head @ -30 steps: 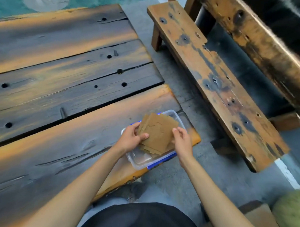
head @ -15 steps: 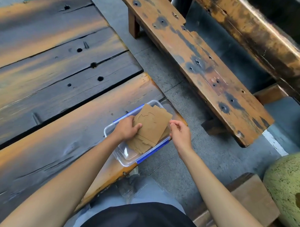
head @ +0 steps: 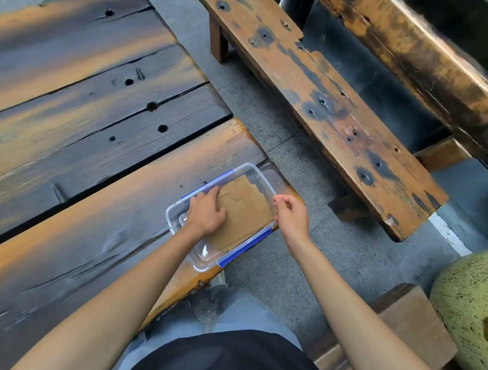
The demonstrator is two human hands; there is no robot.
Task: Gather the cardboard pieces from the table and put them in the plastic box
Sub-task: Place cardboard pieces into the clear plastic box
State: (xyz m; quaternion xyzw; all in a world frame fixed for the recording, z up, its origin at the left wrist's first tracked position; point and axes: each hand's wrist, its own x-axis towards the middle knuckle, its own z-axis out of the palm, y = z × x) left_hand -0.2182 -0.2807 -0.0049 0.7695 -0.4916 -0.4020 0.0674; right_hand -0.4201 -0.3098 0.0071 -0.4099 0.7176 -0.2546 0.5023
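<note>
Two grips, one box: inventory follows, largest item first.
Surface: my work surface [head: 79,168] is made of dark, worn planks with orange streaks, drilled holes and cracks; it fills the left side of the view.
Seat plank: a second weathered wooden plank [head: 325,104] runs diagonally on the right, apart from my surface, with grey floor [head: 265,120] between them.
Speckled object: a rounded, green-yellow speckled object [head: 474,309] sits at the lower right; I cannot tell what it is.
Plastic box: the clear plastic box [head: 260,174], with blue clips on its long sides, stands at the near right corner of my surface, close to the edge.
Cardboard pieces: the brown cardboard pieces [head: 246,209] lie stacked inside the plastic box, roughly flat, covering most of its floor toward the right side.
Left grip: my left hand [head: 206,212] lies spread, palm down, fingers pressing on the left part of the stack.
Right grip: my right hand [head: 292,215] is at the box's right rim, fingers curled, thumb and forefinger pressed together; it holds nothing that I can see.
</note>
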